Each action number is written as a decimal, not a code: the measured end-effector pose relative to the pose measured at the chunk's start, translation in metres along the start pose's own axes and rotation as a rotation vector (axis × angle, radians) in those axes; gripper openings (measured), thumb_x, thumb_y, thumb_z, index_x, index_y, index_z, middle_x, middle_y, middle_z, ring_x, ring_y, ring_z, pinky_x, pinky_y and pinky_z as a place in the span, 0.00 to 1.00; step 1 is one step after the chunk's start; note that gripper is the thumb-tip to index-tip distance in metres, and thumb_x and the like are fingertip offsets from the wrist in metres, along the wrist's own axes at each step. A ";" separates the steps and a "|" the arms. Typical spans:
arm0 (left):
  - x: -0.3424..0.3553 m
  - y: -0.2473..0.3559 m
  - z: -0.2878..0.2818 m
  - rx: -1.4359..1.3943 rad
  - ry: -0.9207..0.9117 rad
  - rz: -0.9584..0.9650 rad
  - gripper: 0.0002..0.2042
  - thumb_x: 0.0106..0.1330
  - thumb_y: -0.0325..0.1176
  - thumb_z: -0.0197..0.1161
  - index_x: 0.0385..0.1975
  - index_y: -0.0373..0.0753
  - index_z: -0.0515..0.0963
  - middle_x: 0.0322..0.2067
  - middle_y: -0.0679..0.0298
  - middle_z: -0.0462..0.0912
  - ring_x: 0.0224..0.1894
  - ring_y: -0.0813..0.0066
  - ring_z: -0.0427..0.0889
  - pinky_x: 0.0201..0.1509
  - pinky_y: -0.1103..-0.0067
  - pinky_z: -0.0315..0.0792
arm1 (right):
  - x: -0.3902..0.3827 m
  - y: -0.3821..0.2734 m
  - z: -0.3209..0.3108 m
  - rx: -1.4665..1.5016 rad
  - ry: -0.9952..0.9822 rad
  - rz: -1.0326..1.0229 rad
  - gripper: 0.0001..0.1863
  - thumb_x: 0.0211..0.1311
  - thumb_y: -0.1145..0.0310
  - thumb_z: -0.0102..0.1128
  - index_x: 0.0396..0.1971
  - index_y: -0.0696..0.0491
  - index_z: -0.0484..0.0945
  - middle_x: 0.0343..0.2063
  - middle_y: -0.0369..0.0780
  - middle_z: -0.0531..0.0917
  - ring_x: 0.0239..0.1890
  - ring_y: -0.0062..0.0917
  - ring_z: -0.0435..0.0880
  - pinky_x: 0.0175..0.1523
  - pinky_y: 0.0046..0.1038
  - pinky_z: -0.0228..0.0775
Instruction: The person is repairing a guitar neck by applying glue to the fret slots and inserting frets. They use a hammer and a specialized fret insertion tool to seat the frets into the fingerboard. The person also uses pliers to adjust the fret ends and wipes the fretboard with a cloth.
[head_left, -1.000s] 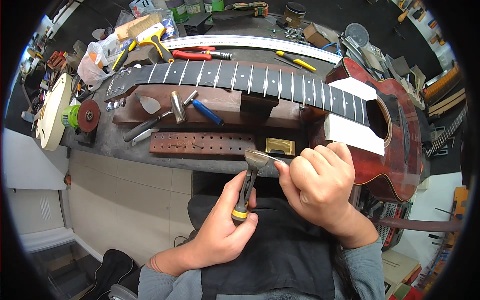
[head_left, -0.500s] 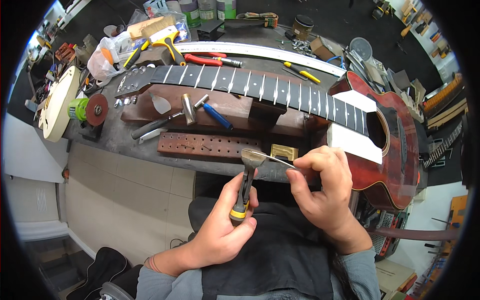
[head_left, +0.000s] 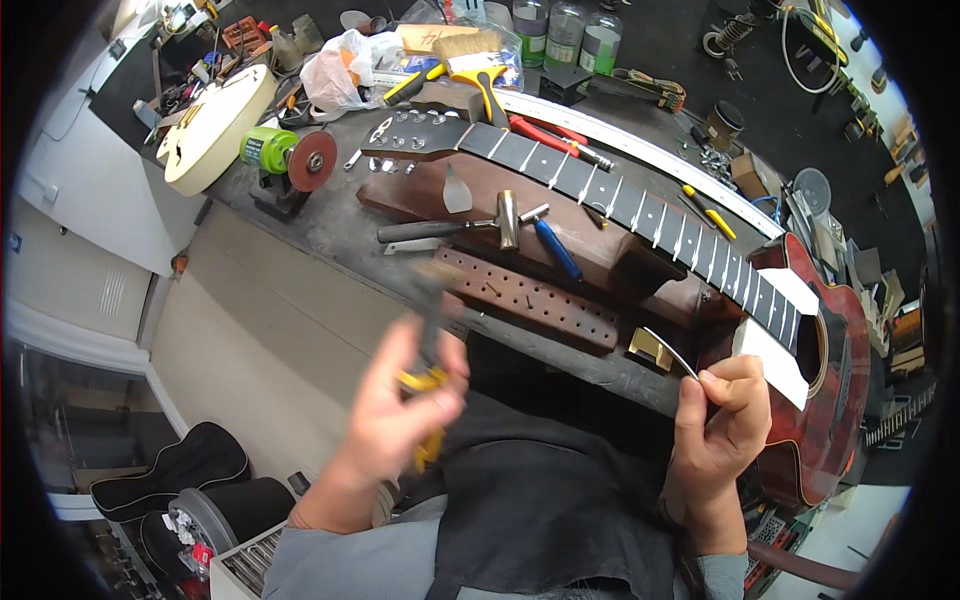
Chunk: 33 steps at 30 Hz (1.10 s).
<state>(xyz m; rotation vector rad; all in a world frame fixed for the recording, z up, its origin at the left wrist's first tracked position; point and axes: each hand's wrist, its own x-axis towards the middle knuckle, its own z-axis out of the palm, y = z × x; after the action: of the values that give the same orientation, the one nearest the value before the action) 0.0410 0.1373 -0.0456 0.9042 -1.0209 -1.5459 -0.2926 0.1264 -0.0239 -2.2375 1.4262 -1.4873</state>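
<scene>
My left hand (head_left: 385,415), smeared by motion, grips end-cutting pliers (head_left: 432,310) with yellow-and-dark handles, held off the bench's front edge. Between the thumb and fingers of my right hand (head_left: 725,425) is a thin, slightly curved length of fret wire (head_left: 672,352), its free end pointing up and left. The pliers are well apart from the wire. Just behind the wire sits a small brass-coloured block (head_left: 648,349). Farther back lies an acoustic guitar, its dark fretboard (head_left: 590,190) carrying shiny frets and its red body (head_left: 835,430) at the right.
A drilled wooden block (head_left: 530,300) lies along the bench front. Behind it are a hammer (head_left: 508,222) and a blue-handled tool (head_left: 557,250). A green grinder (head_left: 268,150) with a red disc stands left. White sheets (head_left: 770,365) cover part of the guitar top. A bin (head_left: 215,525) stands lower left.
The pliers' jaws were at the wire's free end; my left hand has carried them away to the left. My right hand still pinches the wire. The whole view has turned and shifted.
</scene>
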 end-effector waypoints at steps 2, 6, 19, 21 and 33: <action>0.011 0.010 -0.035 0.349 0.310 0.084 0.39 0.70 0.21 0.63 0.83 0.30 0.59 0.52 0.63 0.75 0.45 0.77 0.78 0.52 0.77 0.77 | -0.002 0.001 -0.004 -0.005 0.013 0.028 0.17 0.60 0.86 0.75 0.39 0.53 0.76 0.31 0.41 0.81 0.33 0.31 0.76 0.39 0.32 0.68; 0.047 0.012 -0.125 1.072 0.520 0.113 0.36 0.69 0.23 0.61 0.81 0.31 0.67 0.55 0.58 0.75 0.49 0.68 0.80 0.58 0.76 0.76 | -0.004 0.005 -0.004 0.027 0.040 0.059 0.16 0.61 0.86 0.75 0.38 0.54 0.75 0.31 0.42 0.80 0.32 0.31 0.76 0.39 0.31 0.68; 0.142 0.006 -0.177 1.719 0.600 0.180 0.28 0.71 0.34 0.75 0.70 0.34 0.82 0.60 0.56 0.86 0.66 0.51 0.81 0.70 0.61 0.76 | -0.006 0.008 -0.020 -0.075 0.015 0.118 0.17 0.58 0.86 0.76 0.38 0.53 0.76 0.30 0.41 0.83 0.31 0.32 0.79 0.38 0.33 0.70; 0.137 0.004 -0.172 1.680 0.598 0.206 0.28 0.71 0.34 0.75 0.70 0.34 0.82 0.62 0.56 0.86 0.66 0.52 0.81 0.71 0.62 0.76 | -0.006 0.009 -0.019 -0.073 0.024 0.120 0.17 0.58 0.86 0.77 0.38 0.53 0.77 0.30 0.41 0.83 0.30 0.32 0.79 0.38 0.33 0.70; 0.067 -0.020 0.106 -0.184 -0.323 -0.129 0.12 0.83 0.28 0.66 0.59 0.27 0.85 0.50 0.56 0.87 0.45 0.74 0.88 0.53 0.76 0.84 | 0.008 -0.001 -0.001 -0.041 0.007 -0.130 0.20 0.52 0.84 0.80 0.37 0.51 0.78 0.26 0.35 0.81 0.23 0.28 0.78 0.36 0.35 0.69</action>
<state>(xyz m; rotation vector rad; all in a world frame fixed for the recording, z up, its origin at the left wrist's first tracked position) -0.0760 0.0908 -0.0301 0.6135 -1.0389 -1.9042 -0.2922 0.1210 -0.0172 -2.3939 1.3488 -1.5181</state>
